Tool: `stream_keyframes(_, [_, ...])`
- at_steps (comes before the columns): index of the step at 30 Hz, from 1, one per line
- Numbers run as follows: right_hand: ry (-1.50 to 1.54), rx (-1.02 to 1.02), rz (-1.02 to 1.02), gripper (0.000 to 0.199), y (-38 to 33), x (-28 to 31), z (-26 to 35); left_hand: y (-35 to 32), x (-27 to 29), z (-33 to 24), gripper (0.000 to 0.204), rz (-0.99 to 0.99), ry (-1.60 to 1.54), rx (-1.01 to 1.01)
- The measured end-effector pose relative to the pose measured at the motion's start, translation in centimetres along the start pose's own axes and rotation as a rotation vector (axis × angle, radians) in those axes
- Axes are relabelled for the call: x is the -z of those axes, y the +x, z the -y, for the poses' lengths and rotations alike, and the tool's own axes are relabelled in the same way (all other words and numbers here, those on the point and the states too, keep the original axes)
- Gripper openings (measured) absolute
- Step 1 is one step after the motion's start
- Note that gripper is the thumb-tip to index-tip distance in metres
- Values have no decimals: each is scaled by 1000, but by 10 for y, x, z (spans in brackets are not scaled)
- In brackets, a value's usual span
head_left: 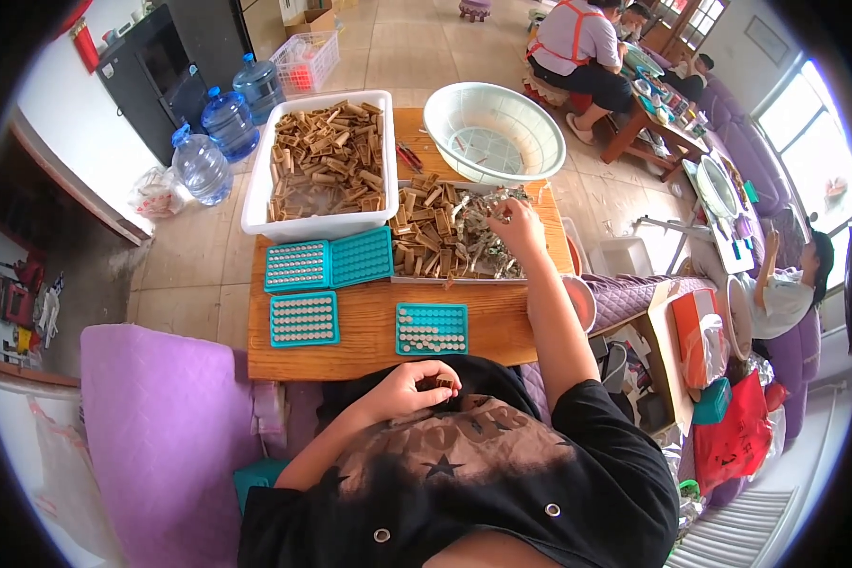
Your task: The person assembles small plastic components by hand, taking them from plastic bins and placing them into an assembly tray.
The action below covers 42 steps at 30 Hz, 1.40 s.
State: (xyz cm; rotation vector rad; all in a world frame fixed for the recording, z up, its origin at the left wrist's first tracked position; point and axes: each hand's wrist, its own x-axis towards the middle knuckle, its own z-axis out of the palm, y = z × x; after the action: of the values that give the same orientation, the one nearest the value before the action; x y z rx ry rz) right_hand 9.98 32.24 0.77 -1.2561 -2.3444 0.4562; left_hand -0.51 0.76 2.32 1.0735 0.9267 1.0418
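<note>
- Brown wood-like piece (444, 382), pinched in the left hand (409, 392).
- Grey-green dried scraps (473, 227), under the right hand (518, 230); whether it grips any, I cannot tell.

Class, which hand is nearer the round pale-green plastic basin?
Right. The right hand is just this side of the basin; the left hand is farther back, near the torso.

Three large water bottles (229, 128) stand on the tiled floor (194, 248) at left, near a white lattice basket (310, 59) — a dark cabinet (140, 80) just beyond. Purple quilted padding (161, 426) fills the lower left; at lower right, a red bag (732, 434) lies near a white ribbed radiator (736, 532).
</note>
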Motion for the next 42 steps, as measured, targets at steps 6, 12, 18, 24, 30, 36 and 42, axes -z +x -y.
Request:
stream_keyframes(6, [-245, 495, 86, 36, -39, 3, 36, 2, -2, 6, 15, -79, -44, 45])
stream_keyframes(12, [-188, 507, 371, 14, -65, -22, 14, 1, 3, 10, 13, -148, -159, 34])
stream_keyframes(18, [610, 265, 21, 8, -75, -5, 38, 5, 13, 33, 9, -371, -370, -111])
stream_keyframes(24, [604, 456, 117, 7, -126, 20, 88, 14, 13, 4, 11, -643, -339, -122])
stream_keyframes(30, [494, 591, 76, 10, -152, 21, 104, 17, 12, -7, 17, -721, -264, -130])
stream_keyframes(36, [668, 389, 96, 25, -167, 20, 108, 15, 6, -5, 19, -687, -213, -166])
stream_keyframes(42, [842, 205, 140, 20, -174, 18, 105, 11, 6, -5, 21, -587, -390, -169])
